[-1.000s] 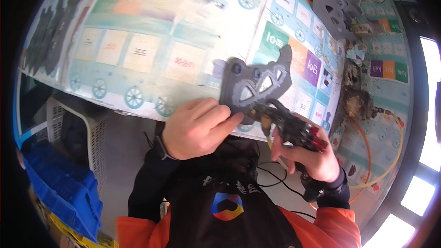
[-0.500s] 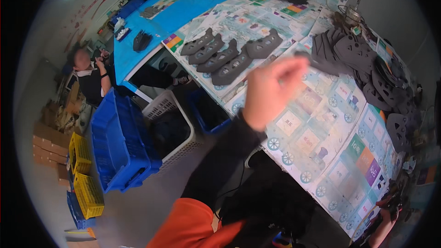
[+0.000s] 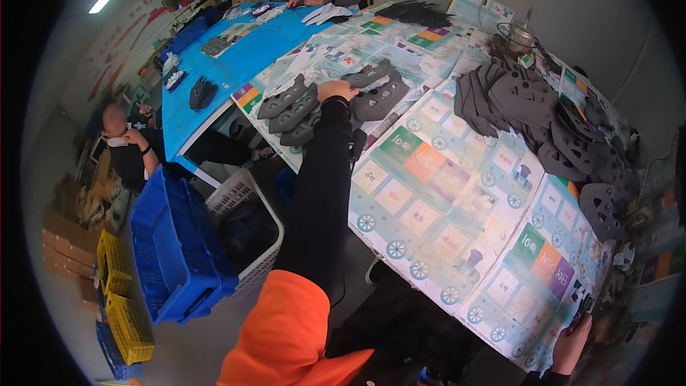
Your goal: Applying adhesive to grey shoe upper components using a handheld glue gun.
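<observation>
My left hand (image 3: pixel 336 91) reaches far across the table, its fingers closed at the left end of a dark grey shoe upper (image 3: pixel 369 74) with cut-out holes. Just below that piece lies another grey upper (image 3: pixel 383 98). To the left of the hand, several like uppers (image 3: pixel 291 111) overlap in a slanting row, partly hidden by my forearm. At the lower right, my right hand (image 3: pixel 572 343) is at the table's near edge beside something small and dark; its fingers are mostly hidden.
A big heap of grey uppers (image 3: pixel 525 96) covers the table's right side. Blue crate (image 3: pixel 171 243) and white basket (image 3: pixel 246 193) stand to the left on the floor. Co-workers sit at the blue table (image 3: pixel 236 50) and at its left side. Yellow crates (image 3: pixel 128 329) stand further left.
My left hand has moved away and to the left, from beside the heap to the laid-out uppers. Another upper now lies at its fingers. The whole view has shifted a little.
</observation>
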